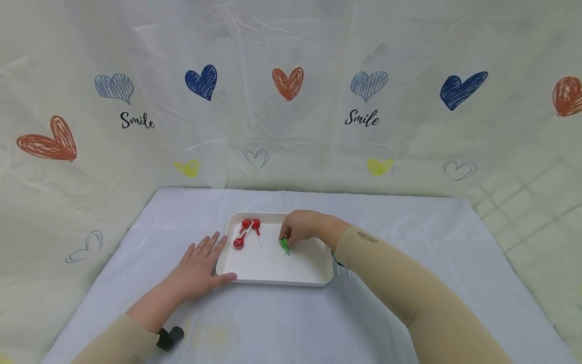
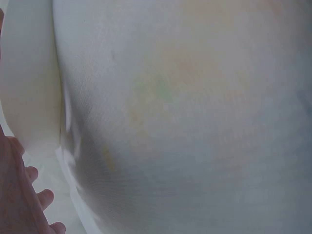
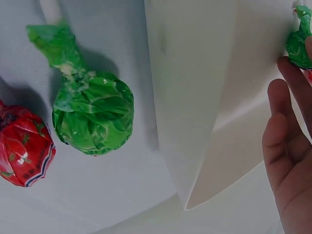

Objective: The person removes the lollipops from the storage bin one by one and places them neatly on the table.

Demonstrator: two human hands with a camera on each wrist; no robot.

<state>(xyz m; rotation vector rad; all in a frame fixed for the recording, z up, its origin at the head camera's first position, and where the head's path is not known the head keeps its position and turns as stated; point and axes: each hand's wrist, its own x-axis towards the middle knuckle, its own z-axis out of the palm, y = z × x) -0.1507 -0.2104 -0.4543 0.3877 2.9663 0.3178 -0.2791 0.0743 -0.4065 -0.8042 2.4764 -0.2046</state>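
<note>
A shallow white tray (image 1: 282,275) lies on the table. Inside its left part are three red-wrapped lollipops (image 1: 238,243) with white sticks. My right hand (image 1: 301,225) reaches over the middle of the tray from the right and pinches a green-wrapped lollipop (image 1: 285,245) low over its floor. The right wrist view shows fingertips at that green wrapper (image 3: 298,48), partly cut off by the frame edge. My left hand (image 1: 200,265) rests at the tray's left edge, fingers spread, thumb on the near-left corner.
Just outside the tray's right wall, another green lollipop (image 3: 92,112) and a red lollipop (image 3: 24,146) lie on the white tablecloth (image 1: 282,323); my right arm mostly hides them in the head view. A white backdrop (image 1: 318,146) with printed hearts stands behind the table.
</note>
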